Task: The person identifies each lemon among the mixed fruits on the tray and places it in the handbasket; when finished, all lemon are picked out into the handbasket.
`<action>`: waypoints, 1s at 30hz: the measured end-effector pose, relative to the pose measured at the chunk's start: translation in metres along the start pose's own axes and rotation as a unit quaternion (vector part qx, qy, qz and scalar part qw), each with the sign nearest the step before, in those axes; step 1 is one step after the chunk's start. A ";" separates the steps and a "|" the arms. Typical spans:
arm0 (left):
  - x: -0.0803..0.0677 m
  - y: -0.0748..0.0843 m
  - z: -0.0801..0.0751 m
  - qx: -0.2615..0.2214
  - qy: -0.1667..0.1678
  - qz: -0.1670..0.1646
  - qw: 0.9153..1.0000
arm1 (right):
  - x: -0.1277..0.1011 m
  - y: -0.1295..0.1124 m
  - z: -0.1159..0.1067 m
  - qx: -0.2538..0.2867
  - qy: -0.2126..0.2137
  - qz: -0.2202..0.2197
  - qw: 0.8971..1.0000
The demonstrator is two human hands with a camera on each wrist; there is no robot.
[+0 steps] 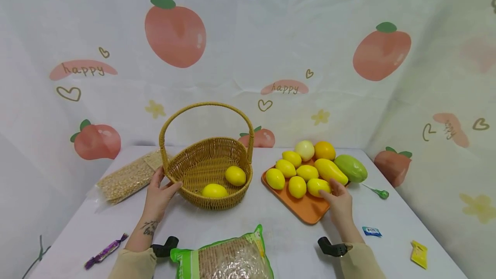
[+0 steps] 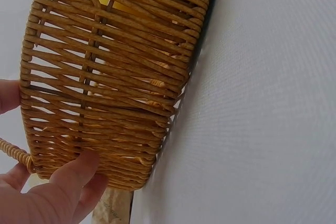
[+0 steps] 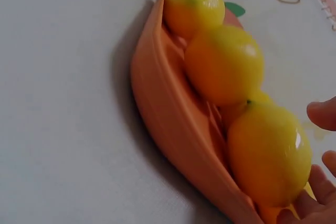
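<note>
My left hand (image 1: 158, 195) grips the left rim of a wicker basket (image 1: 209, 150) with a tall arched handle; its fingers (image 2: 79, 174) press the woven outer wall. Two lemons (image 1: 235, 176) lie inside. At the right, my right hand (image 1: 341, 203) reaches over an orange tray (image 1: 308, 211) of fruit. Its fingers touch the nearest lemon (image 3: 268, 153), while the thumb (image 3: 321, 114) stands apart from it. Several other lemons (image 1: 275, 178), a mango (image 1: 330, 171), an orange (image 1: 324, 150) and a pale round fruit (image 1: 304, 150) share the tray.
A green papaya-like fruit (image 1: 350, 168) sits at the tray's right edge. Behind my left hand lies a clear bag of pale kernels (image 1: 125, 180); a green-edged grain bag (image 1: 228, 257) lies in front. Wrapped sweets (image 1: 105, 252) and a lollipop (image 1: 382, 193) are near the sides.
</note>
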State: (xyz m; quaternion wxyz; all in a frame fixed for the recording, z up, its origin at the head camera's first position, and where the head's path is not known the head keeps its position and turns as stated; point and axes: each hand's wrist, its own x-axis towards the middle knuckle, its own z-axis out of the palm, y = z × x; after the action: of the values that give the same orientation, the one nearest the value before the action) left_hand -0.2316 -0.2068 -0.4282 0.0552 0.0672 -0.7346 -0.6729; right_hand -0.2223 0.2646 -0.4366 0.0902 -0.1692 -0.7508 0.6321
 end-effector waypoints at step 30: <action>0.000 0.002 0.001 0.002 0.000 0.000 1.000 | 0.016 -0.001 -0.002 -0.119 -0.112 -0.005 0.987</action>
State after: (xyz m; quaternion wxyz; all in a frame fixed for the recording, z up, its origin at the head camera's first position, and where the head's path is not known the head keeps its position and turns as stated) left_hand -0.2318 -0.2059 -0.4266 0.0547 0.0673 -0.7359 -0.6715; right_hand -0.2366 0.2722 -0.4364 -0.0117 -0.1033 -0.8266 0.5530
